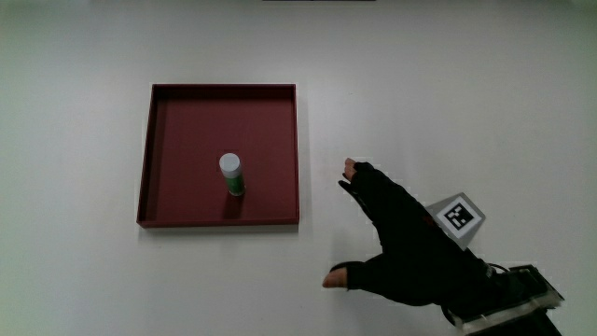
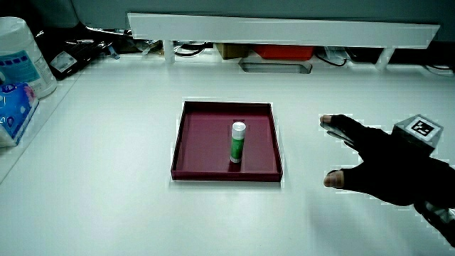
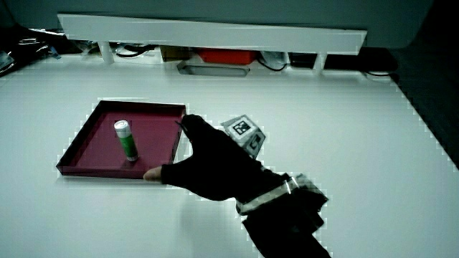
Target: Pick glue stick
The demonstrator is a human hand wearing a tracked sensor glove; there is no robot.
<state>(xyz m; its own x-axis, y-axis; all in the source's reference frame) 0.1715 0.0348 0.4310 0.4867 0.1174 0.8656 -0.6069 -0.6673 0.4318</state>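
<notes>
A green glue stick (image 1: 233,176) with a white cap stands upright in the middle of a dark red square tray (image 1: 165,118); both side views show the stick (image 2: 237,141) (image 3: 126,140) standing in the tray (image 2: 193,115) (image 3: 92,133). The gloved hand (image 1: 396,239) hovers over the bare table beside the tray, a little nearer to the person than the stick. Its fingers are spread, index finger and thumb apart, holding nothing. In both side views the hand (image 2: 380,165) (image 3: 208,162) sits beside the tray's edge, apart from the stick.
A low white partition (image 2: 284,28) runs along the table's edge farthest from the person, with cables and small items under it. A white wipes canister (image 2: 21,57) and a blue packet (image 2: 14,107) stand at the table's corner in a side view.
</notes>
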